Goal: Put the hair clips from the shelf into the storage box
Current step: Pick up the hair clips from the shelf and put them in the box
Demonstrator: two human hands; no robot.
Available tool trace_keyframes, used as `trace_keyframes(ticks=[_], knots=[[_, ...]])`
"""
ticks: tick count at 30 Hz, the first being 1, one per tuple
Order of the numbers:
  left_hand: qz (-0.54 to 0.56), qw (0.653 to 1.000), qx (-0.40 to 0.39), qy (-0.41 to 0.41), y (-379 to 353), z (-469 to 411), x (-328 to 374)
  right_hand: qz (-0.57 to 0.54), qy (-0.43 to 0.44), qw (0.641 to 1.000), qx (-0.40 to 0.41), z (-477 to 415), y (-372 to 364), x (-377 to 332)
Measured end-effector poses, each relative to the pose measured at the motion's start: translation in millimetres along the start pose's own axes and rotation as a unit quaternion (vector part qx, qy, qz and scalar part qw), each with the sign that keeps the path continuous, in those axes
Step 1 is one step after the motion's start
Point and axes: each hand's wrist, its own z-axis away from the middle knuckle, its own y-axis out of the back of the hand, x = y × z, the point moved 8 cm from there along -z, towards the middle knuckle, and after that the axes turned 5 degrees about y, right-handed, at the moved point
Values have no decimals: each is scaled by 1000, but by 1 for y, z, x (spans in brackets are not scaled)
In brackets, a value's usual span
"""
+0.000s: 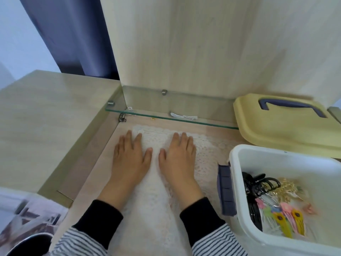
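My left hand (130, 156) and my right hand (178, 156) lie flat, palms down, side by side on a white lace mat (208, 150) on the desk, holding nothing. The white storage box (238, 174) stands open at the right, holding several hair clips (271, 200): black claw clips, gold ones and coloured snap clips. Behind the hands runs a glass shelf (184, 106). A small clear clip (130, 109) sits at its left end, and under the glass lie a dark metal clip (122, 117) and white clips (182, 116).
The box's yellow lid (276, 130) with a dark blue handle leans behind the box, at the shelf's right end. A blue latch (226, 189) hangs on the box's left side. A wooden panel rises behind the shelf. A raised desk top lies left; a dark round container (27, 244) sits bottom left.
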Motion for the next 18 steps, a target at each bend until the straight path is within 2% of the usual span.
trace_keyframes(ticks=[10, 13, 18], knots=[[40, 990, 74, -116, 2, -61, 62, 30, -111, 985, 132, -55, 15, 36], [61, 982, 122, -129, 5, -73, 75, 39, -116, 979, 161, -66, 18, 44], [68, 977, 152, -131, -1, -89, 84, 27, -89, 972, 215, -75, 22, 49]])
